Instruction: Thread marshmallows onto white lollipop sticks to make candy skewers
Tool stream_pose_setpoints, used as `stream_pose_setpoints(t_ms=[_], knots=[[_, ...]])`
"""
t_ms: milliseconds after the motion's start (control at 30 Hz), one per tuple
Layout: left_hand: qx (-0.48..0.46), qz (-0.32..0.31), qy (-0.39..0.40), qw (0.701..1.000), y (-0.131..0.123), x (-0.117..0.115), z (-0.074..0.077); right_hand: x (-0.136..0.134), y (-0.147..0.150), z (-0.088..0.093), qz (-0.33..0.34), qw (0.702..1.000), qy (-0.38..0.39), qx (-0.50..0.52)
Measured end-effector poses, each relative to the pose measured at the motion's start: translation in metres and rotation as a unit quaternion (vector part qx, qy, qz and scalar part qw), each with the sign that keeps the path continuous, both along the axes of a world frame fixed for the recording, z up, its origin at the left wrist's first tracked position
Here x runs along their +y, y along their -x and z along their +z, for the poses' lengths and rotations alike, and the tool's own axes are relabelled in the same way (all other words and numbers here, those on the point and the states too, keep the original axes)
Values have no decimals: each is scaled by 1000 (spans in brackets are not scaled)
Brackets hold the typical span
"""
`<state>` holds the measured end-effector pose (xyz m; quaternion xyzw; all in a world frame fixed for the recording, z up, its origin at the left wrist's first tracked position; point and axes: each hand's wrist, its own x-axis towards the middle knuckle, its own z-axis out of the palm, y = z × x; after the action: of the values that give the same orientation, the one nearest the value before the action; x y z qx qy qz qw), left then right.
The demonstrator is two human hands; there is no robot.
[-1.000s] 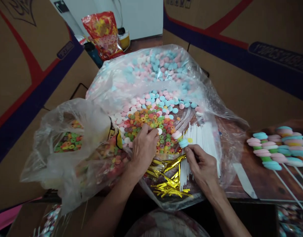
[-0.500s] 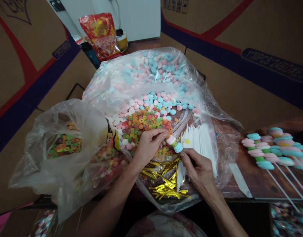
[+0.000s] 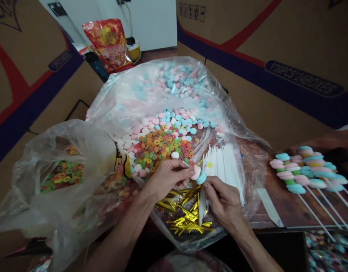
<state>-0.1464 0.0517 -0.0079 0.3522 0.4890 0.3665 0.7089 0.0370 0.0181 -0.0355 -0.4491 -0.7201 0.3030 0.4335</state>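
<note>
Between my hands is a short skewer of candy: a blue marshmallow (image 3: pixel 201 177) on the right and a pink marshmallow (image 3: pixel 195 172) touching it on the left. My left hand (image 3: pixel 172 177) pinches at the pink one with thumb and fingertips. My right hand (image 3: pixel 223 196) is closed just below the blue one, gripping the skewer's thin stick, mostly hidden by the fingers. Beneath and behind the hands lie gummy rings (image 3: pixel 159 145) in mixed colours. A white marshmallow (image 3: pixel 175 155) rests just above my left knuckles. Beside my right hand are many white sticks (image 3: pixel 223 166).
Gold twist ties (image 3: pixel 187 221) lie below the hands. A clear bag of marshmallows (image 3: pixel 179 79) spreads behind; another plastic bag (image 3: pixel 85 147) with gummy rings stands left. Finished marshmallow skewers (image 3: pixel 307 170) lie at right. Cardboard boxes (image 3: pixel 247 49) flank the table; a red packet (image 3: pixel 108 45) stands behind.
My left hand has moved up to the skewer and now pinches at the pink marshmallow, which sits against the blue one. The whole view has shifted slightly.
</note>
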Motion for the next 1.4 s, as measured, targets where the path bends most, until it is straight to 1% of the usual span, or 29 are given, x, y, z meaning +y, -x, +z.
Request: stream_pose_setpoints(t_ms=[67, 167, 233, 267, 300, 333, 367, 400, 433, 467, 500, 533, 567, 600, 667, 767, 833, 933, 1000, 1100, 1200, 1267, 1333, 1400], knots=[[15, -8, -6, 1000, -7, 1, 2, 1, 1, -2, -17, 1000, 8, 3], [51, -18, -54, 997, -17, 11, 8, 4, 3, -4, -71, 997, 26, 26], [111, -22, -110, 987, -21, 25, 12, 7, 3, -5, -119, 991, 39, 47], [167, -17, -150, 974, -23, 34, 14, 8, 3, -5, -141, 987, 47, 56], [243, -8, -196, 950, -24, 44, 15, 9, 2, -5, -158, 984, 55, 63], [334, 1, -244, 910, -25, 54, 16, 9, 2, -5, -170, 981, 64, 68], [431, 4, -288, 855, -26, 64, 16, 10, 2, -5, -178, 979, 72, 74], [522, -7, -316, 792, -27, 72, 16, 10, 1, -5, -182, 977, 79, 78], [597, -31, -327, 732, -29, 79, 16, 10, 1, -6, -181, 977, 82, 83], [653, -63, -324, 681, -31, 85, 15, 10, 2, -6, -178, 977, 81, 87], [690, -96, -314, 645, -33, 89, 15, 9, 2, -7, -173, 977, 80, 90], [710, -124, -305, 623, -35, 91, 15, 9, 2, -7, -168, 978, 79, 92], [720, -143, -299, 610, -36, 92, 14, 9, 2, -7, -163, 979, 78, 93], [723, -155, -297, 604, -36, 92, 14, 9, 2, -7, -160, 980, 79, 93], [718, -163, -311, 601, -35, 91, 15, 9, 2, -6, -158, 980, 83, 90], [687, -178, -350, 611, -29, 92, 16, 8, 2, -3, -158, 980, 85, 83], [664, -162, -360, 635, -29, 96, 17, 8, 2, -1, -160, 980, 89, 80], [634, -107, -356, 678, -36, 106, 18, 9, 2, -1, -164, 979, 88, 84], [626, -106, -348, 690, -45, 112, 16, 9, 2, -3, -169, 978, 85, 89], [635, -119, -319, 693, -56, 117, 10, 9, 1, -5, -176, 977, 81, 88], [632, -107, -310, 702, -61, 116, 4, 9, 1, -5, -177, 978, 77, 83], [633, -114, -317, 697, -61, 114, 2, 9, 1, -5, -177, 978, 79, 79], [639, -129, -326, 685, -62, 112, 2, 10, 1, -4, -179, 978, 79, 75], [634, -135, -334, 685, -61, 111, 4, 10, 1, -4, -187, 977, 73, 73]])
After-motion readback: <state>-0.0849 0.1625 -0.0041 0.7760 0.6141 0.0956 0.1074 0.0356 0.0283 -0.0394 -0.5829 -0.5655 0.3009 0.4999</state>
